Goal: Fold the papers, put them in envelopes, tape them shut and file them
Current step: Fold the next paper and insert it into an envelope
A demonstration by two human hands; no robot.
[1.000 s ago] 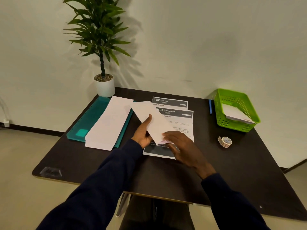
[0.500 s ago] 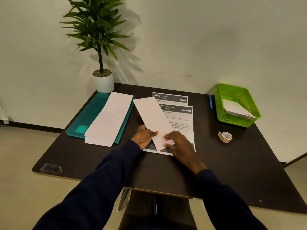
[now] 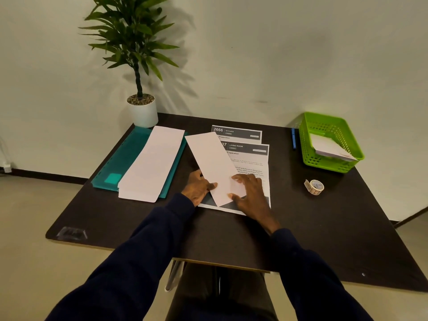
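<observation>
Two dark sleeves come in from the bottom edge, cut off above the forearms. At the table's (image 3: 324, 228) near-left corner there's a clear label (image 3: 71, 232), too blurred to read. Now the hands: the right hand (image 3: 249, 193) is spread flat, fingers pressing the near end of a long white strip (image 3: 213, 163), folded paper or envelope, hard to call. The left hand (image 3: 198, 186) sits at the strip's left edge with its thumb on top and fingers bent. Whether they reach under is hidden, so I can't say if it grips. The strip lies aslant across a printed sheet (image 3: 252, 163), covering its left side. Its header reads "LIVING ROOM" with "37" showing, earlier digits hidden, and "Preparation" below; the body text is too small. Right of that, well apart, lies a tape roll (image 3: 314, 186). On the left a white stack (image 3: 152, 163) lies on a teal folder (image 3: 125, 158). Behind the top sheet peeks another sheet (image 3: 238, 132): "2666 KITCHEN". Far right, a green basket (image 3: 333, 126) holds a white envelope (image 3: 328, 147), with a blue pen (image 3: 293, 137) just beside it. At the back-left corner stands a plant (image 3: 134, 42).
</observation>
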